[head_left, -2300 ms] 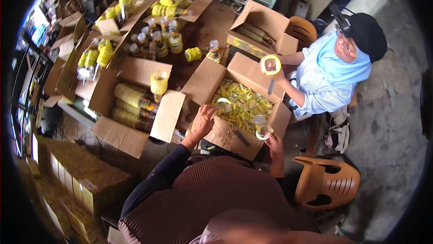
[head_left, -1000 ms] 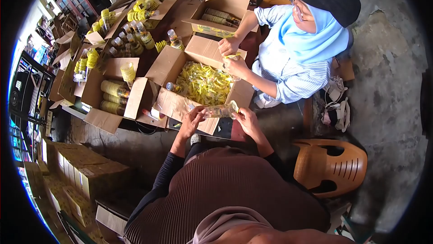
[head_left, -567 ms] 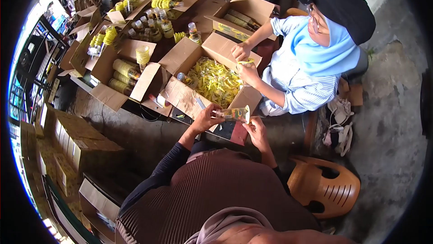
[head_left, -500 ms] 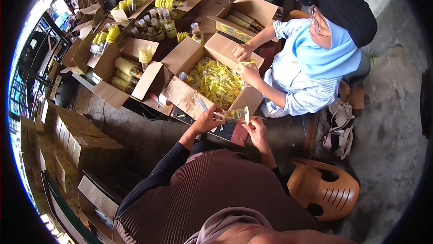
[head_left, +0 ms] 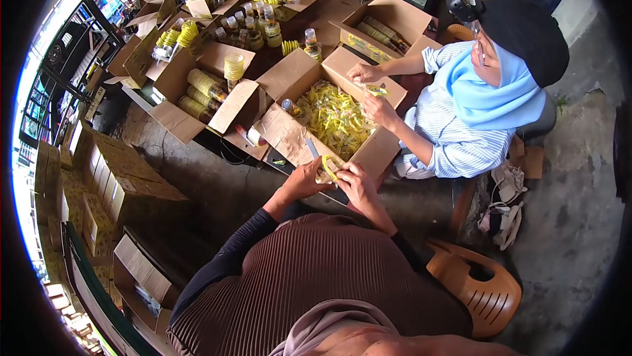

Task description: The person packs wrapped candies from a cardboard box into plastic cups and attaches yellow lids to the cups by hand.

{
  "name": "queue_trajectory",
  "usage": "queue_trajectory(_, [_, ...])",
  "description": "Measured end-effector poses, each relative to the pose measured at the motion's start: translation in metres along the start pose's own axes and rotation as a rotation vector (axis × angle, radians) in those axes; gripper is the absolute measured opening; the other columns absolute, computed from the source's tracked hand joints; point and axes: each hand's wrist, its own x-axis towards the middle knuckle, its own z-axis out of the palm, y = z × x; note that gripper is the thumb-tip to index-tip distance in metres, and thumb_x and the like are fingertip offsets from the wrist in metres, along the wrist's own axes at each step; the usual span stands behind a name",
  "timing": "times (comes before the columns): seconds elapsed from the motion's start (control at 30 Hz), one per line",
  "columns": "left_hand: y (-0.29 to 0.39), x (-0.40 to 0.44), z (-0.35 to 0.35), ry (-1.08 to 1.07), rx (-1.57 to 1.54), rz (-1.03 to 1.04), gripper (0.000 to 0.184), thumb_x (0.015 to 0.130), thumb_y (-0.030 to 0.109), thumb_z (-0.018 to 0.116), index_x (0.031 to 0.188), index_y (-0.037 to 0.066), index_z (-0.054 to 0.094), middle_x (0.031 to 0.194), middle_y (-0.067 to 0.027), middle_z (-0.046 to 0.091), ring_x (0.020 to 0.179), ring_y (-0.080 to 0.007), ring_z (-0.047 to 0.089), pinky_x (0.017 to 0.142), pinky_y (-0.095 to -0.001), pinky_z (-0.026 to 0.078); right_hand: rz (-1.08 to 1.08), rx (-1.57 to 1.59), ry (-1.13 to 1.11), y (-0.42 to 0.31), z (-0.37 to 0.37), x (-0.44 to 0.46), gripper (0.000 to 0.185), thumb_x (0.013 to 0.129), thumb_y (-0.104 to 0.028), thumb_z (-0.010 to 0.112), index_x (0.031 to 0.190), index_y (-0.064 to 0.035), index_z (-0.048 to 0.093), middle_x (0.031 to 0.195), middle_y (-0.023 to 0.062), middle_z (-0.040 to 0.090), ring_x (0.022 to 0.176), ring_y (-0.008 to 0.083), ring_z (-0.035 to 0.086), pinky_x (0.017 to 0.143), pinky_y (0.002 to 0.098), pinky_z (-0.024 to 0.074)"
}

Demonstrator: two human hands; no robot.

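Note:
My left hand [head_left: 304,181] is wrapped round a clear plastic cup [head_left: 324,174] with a yellow rim. The cup is tilted, its rim towards my right hand [head_left: 359,189]. My right fingers are closed together at the rim; whether they pinch a small strip there I cannot make out. Just beyond my hands stands an open cardboard box [head_left: 283,128] filled with small yellow-and-clear packets [head_left: 334,118]. One clear cup [head_left: 290,106] lies in its left corner.
Across the box, a co-worker [head_left: 454,119] holds a small yellow-edged item. Cartons with stacked cups [head_left: 205,86] stand left, and several filled cups [head_left: 253,27] at the back. An orange plastic chair [head_left: 484,290] is at my right, stacked cartons [head_left: 125,178] at my left.
The cup has turned from lying sideways to having its yellow rim angled up, closer to my left hand. My right hand has moved in to the rim. The view has shifted slightly.

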Motion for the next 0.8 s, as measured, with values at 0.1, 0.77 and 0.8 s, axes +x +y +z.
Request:
queue_trajectory(0.1, [-0.002, -0.001, -0.013, 0.083, -0.075, 0.014, 0.061, 0.067, 0.037, 0.080, 0.105, -0.001, 0.051, 0.088, -0.0233, 0.063, 0.087, -0.0407, 0.062, 0.074, -0.0440, 0.049, 0.009, 0.076, -0.083, -0.015, 0.001, 0.014, 0.016, 0.085, -0.017, 0.066, 0.093, -0.0032, 0.067, 0.098, 0.0074, 0.058, 0.097, 0.0274, 0.055, 0.084, 0.0383, 0.0464])
queue_trajectory(0.77, [-0.044, 0.047, -0.099, -0.344, 0.070, 0.167, 0.071, 0.070, 0.044, 0.077, 0.114, -0.002, 0.046, 0.099, -0.0242, 0.061, 0.094, -0.0404, 0.061, 0.080, -0.0448, 0.049, 0.228, -0.296, -0.001, -0.029, 0.049, 0.105, 0.010, 0.087, -0.011, 0.054, 0.089, -0.0032, 0.050, 0.089, 0.0156, 0.054, 0.087, 0.0360, 0.057, 0.074, 0.0451, 0.0461])
queue_trajectory(0.8, [-0.048, 0.053, -0.104, -0.424, 0.024, 0.136, 0.072, 0.070, 0.047, 0.076, 0.113, -0.003, 0.047, 0.096, -0.0249, 0.062, 0.093, -0.0404, 0.061, 0.080, -0.0444, 0.049, 0.196, -0.294, 0.020, -0.031, 0.048, 0.108, 0.009, 0.087, -0.011, 0.054, 0.090, -0.0031, 0.050, 0.089, 0.0156, 0.053, 0.087, 0.0359, 0.057, 0.074, 0.0449, 0.0463])
